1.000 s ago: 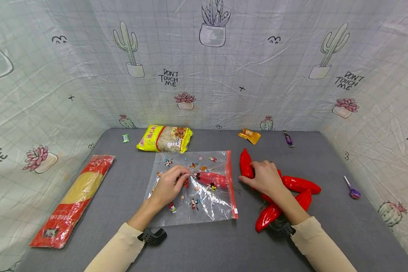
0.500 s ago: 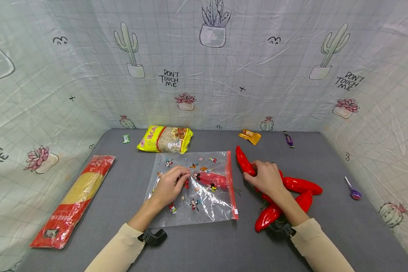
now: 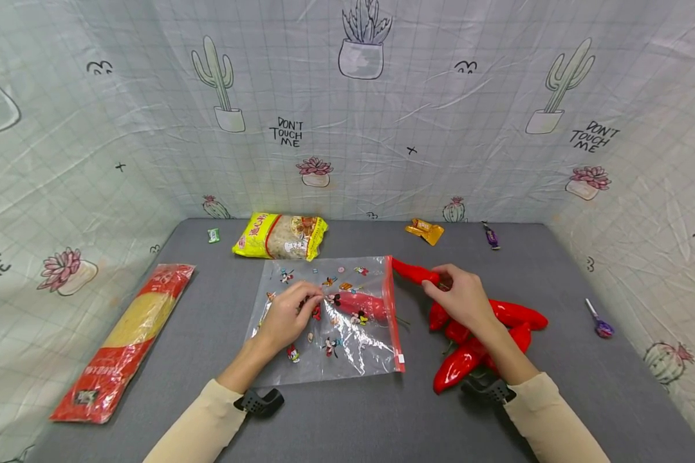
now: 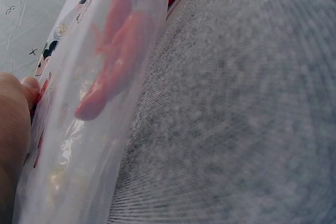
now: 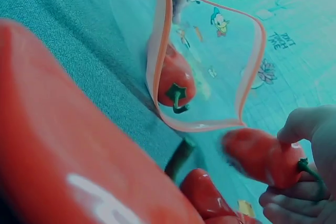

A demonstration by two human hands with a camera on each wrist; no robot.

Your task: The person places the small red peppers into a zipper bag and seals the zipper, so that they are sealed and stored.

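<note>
While the upper film of a clear bag (image 3: 342, 357) is pinched by the left hand (image 3: 288, 314), a red pepper (image 3: 414, 271) is gripped near its stem end by the right hand (image 3: 462, 297), its tip pointed towards the bag's red-edged mouth (image 3: 390, 308); whether the rim is touched cannot be told. The mouth is seen gaping in the right wrist view, and another pepper (image 5: 176, 77) is enclosed, its green stem turned to the opening. More red peppers (image 3: 462, 365) are heaped on the grey bench (image 3: 347, 424) beneath and beside the right wrist.
</note>
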